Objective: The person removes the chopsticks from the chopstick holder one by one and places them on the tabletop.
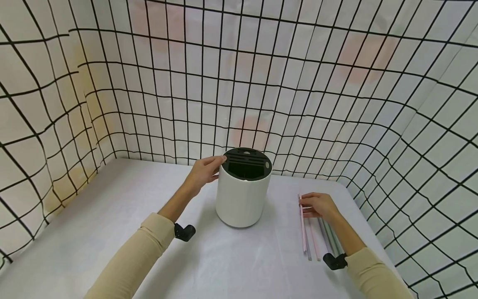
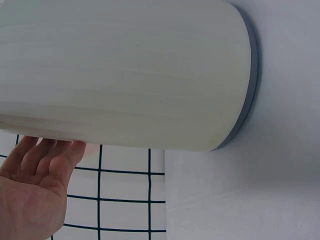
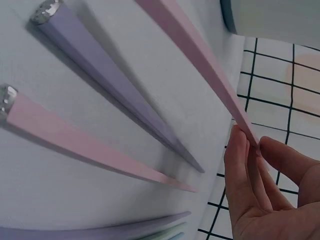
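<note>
At the middle of the head view stands a white cylindrical holder with a black slotted top, on a white table. The left hand sits at nine o'clock of the holder, fingers straight and resting against its upper rim, steadying rather than clasping. At about three o'clock of the holder, well apart from it, a row of chopsticks lies flat near the table's right edge. The right hand rests over their far ends, fingertips on the leftmost pink chopstick. A black-gridded white curtain closes off the back and sides.

From the left wrist, the holder's white wall fills the frame, its grey base ring on the table. The left hand's fingers lie flat against the wall, uncurled.

From the right wrist, the thumb and fingers pinch the narrow tip of the pink chopstick, which looks slightly raised at that end. A purple stick, another pink one and more at six o'clock lie on the table.

No stick can be seen standing in the holder, so the work appears to be at its start: one chopstick gripped, the rest waiting.
</note>
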`<state>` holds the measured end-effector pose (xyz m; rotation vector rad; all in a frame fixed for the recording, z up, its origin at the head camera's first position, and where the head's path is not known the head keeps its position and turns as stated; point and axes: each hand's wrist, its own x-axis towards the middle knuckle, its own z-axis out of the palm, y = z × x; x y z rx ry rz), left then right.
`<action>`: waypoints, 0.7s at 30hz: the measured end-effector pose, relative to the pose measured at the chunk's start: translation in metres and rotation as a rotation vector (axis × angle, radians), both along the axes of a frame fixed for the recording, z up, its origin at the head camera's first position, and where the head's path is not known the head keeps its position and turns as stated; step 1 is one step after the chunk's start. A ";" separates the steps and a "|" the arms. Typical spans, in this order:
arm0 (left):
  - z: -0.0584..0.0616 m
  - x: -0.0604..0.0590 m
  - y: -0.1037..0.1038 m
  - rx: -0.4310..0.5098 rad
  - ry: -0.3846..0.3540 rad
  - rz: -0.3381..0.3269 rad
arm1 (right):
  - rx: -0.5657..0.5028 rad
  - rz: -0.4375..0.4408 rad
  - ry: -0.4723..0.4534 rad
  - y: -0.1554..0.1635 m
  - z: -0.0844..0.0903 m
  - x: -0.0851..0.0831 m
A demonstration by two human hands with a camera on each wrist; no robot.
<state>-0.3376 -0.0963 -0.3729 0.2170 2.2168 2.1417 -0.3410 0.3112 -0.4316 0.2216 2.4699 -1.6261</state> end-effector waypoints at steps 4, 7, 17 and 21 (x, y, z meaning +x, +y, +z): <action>0.000 0.000 0.000 0.002 0.002 0.001 | 0.024 0.008 -0.007 -0.002 -0.007 0.001; 0.000 -0.001 0.000 0.002 0.006 -0.001 | 0.045 0.011 -0.006 -0.004 -0.011 0.002; 0.000 0.000 0.000 0.005 0.006 0.000 | 0.050 -0.045 0.005 -0.006 -0.019 0.001; 0.000 0.000 0.000 0.007 0.009 -0.003 | 0.083 -0.054 0.008 -0.006 -0.023 0.000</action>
